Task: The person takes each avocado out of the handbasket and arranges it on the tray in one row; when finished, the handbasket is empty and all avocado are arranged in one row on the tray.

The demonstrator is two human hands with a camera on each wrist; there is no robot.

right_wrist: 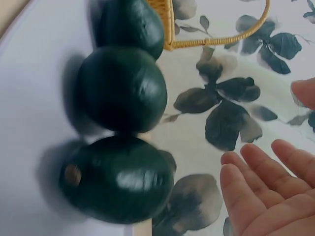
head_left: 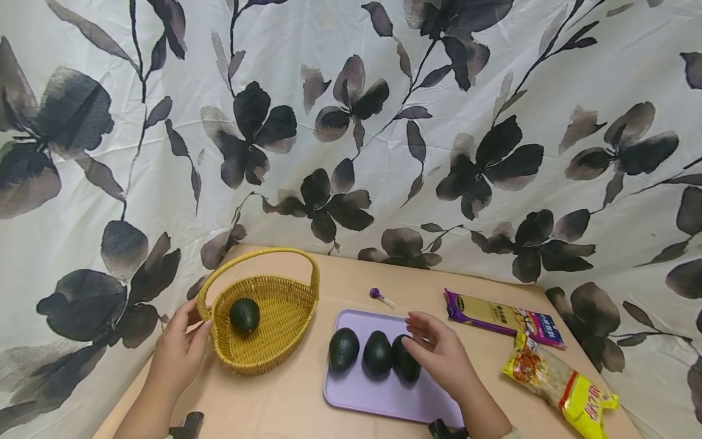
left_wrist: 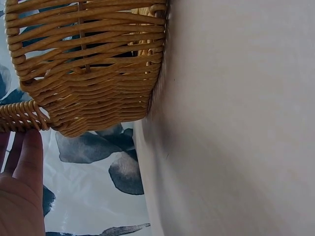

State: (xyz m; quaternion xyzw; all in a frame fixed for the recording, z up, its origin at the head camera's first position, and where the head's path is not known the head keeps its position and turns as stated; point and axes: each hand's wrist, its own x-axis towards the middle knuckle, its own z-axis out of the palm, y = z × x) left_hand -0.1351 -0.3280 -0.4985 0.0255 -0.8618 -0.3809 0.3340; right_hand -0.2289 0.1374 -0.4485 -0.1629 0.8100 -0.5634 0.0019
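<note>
In the head view, a yellow wicker basket (head_left: 274, 350) with one avocado (head_left: 244, 315) inside stands at the left. My left hand (head_left: 178, 356) touches its left side at the foot of the handle; in the left wrist view, the extended fingers of the left hand (left_wrist: 22, 187) meet the woven handle (left_wrist: 22, 116). Three avocados lie in a row on a lilac tray (head_left: 378, 399): left (head_left: 343, 350), middle (head_left: 377, 354) and right (head_left: 404, 360). My right hand (head_left: 446, 360) hovers beside the right one, holding nothing. In the right wrist view, the right hand's fingers (right_wrist: 261, 182) are spread apart from the nearest avocado (right_wrist: 118, 179).
A purple lollipop (head_left: 375, 293) lies behind the tray. To the right are a purple and gold packet (head_left: 501, 317) and a yellow snack bag (head_left: 559, 381). Floral cloth (head_left: 384, 183) hangs behind the table.
</note>
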